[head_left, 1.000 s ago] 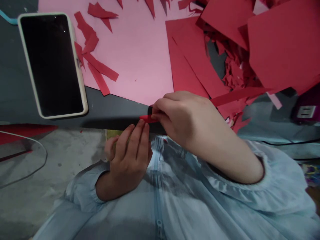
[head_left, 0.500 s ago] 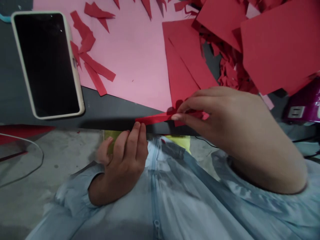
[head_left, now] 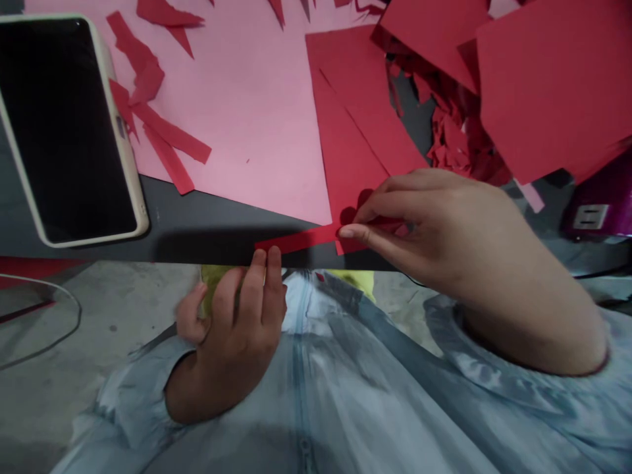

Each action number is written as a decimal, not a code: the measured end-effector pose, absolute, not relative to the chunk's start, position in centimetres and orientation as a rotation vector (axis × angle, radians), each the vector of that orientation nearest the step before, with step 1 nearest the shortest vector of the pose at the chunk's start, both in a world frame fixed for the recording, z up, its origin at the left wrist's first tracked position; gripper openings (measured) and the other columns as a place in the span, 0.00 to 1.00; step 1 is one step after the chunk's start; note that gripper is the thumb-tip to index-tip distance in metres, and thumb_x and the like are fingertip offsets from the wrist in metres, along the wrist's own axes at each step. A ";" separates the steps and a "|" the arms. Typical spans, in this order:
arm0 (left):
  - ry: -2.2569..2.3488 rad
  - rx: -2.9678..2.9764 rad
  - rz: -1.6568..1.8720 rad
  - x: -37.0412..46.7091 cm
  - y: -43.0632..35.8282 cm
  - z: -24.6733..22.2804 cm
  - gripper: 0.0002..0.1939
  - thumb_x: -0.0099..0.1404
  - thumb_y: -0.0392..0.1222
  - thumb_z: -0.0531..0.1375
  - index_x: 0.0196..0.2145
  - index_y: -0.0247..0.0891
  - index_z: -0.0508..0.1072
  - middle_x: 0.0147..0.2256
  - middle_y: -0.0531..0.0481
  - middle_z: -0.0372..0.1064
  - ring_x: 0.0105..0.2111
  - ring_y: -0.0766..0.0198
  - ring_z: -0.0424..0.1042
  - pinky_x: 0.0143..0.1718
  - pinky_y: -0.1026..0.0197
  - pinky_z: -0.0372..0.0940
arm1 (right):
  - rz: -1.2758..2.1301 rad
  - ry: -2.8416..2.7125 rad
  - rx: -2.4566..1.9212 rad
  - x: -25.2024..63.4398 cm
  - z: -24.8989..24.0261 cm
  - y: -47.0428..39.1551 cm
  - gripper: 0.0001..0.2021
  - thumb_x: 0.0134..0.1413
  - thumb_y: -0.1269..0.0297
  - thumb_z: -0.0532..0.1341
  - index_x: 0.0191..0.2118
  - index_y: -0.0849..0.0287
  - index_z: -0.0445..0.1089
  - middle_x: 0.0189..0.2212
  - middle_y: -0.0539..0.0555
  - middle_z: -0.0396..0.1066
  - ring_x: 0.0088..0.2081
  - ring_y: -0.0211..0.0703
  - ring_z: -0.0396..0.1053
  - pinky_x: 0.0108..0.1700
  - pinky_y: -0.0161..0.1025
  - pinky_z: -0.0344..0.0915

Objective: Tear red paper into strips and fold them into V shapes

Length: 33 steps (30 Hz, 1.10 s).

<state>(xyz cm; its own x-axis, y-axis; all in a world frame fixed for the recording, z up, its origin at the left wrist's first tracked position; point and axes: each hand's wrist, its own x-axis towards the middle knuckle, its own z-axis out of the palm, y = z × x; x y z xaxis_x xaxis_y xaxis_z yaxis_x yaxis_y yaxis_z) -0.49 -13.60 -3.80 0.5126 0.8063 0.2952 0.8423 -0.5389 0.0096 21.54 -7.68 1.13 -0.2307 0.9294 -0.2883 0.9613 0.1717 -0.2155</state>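
A narrow red paper strip point(head_left: 301, 239) lies along the front edge of the dark table. My left hand point(head_left: 237, 322) rests two fingertips on the strip's left end, with its fingers somewhat apart and nothing gripped. At the strip's right part, my right hand point(head_left: 424, 217) pinches it between thumb and forefinger. Behind the strip, larger red sheets point(head_left: 345, 125) overlap the right side of a pink sheet point(head_left: 237, 112). Part of the strip under my right palm is hidden.
A phone in a pale case point(head_left: 64, 131) lies at the left. Red scraps point(head_left: 172, 135) are scattered on the pink sheet. Red squares point(head_left: 553, 92) and a heap of shreds point(head_left: 451, 141) are at the back right, near a purple power socket point(head_left: 592, 214).
The view has shifted, so the phone and scraps sit further left. My left fingertips have moved slightly left relative to my right hand, and more of the strip shows between the hands.
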 end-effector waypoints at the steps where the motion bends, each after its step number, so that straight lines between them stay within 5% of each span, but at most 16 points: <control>1: -1.415 -2.636 -0.367 -0.6 -13.6 -3.7 0.26 0.62 0.42 0.65 0.57 0.31 0.71 0.45 0.45 0.79 0.39 0.56 0.73 0.56 0.49 0.53 | -0.536 2.328 1.884 21.5 1.1 -7.6 0.09 0.61 0.66 0.60 0.33 0.58 0.77 0.33 0.61 0.76 0.38 0.55 0.72 0.36 0.47 0.65; 16: -1.393 -2.678 -0.241 -0.7 -14.0 -3.5 0.26 0.63 0.36 0.63 0.59 0.45 0.70 0.47 0.48 0.77 0.43 0.54 0.74 0.60 0.40 0.50 | -0.521 2.363 1.783 21.6 0.5 -6.8 0.08 0.59 0.65 0.61 0.30 0.57 0.76 0.28 0.56 0.73 0.33 0.48 0.68 0.33 0.41 0.56; 33: -1.306 -2.631 -0.213 -0.6 -13.6 -3.8 0.24 0.65 0.36 0.62 0.59 0.37 0.69 0.44 0.46 0.78 0.41 0.57 0.75 0.57 0.45 0.52 | -0.498 2.192 1.729 20.9 0.7 -5.9 0.12 0.58 0.64 0.57 0.31 0.56 0.77 0.30 0.58 0.75 0.35 0.52 0.71 0.31 0.43 0.54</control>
<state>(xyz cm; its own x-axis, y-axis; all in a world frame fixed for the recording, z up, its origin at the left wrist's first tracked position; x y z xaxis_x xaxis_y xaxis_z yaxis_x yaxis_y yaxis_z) -0.57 -13.64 -3.77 0.6002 0.7704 0.2150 0.7988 -0.5913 -0.1111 20.86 -5.91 0.70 -0.2275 0.8680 -0.4414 0.9735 0.2136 -0.0818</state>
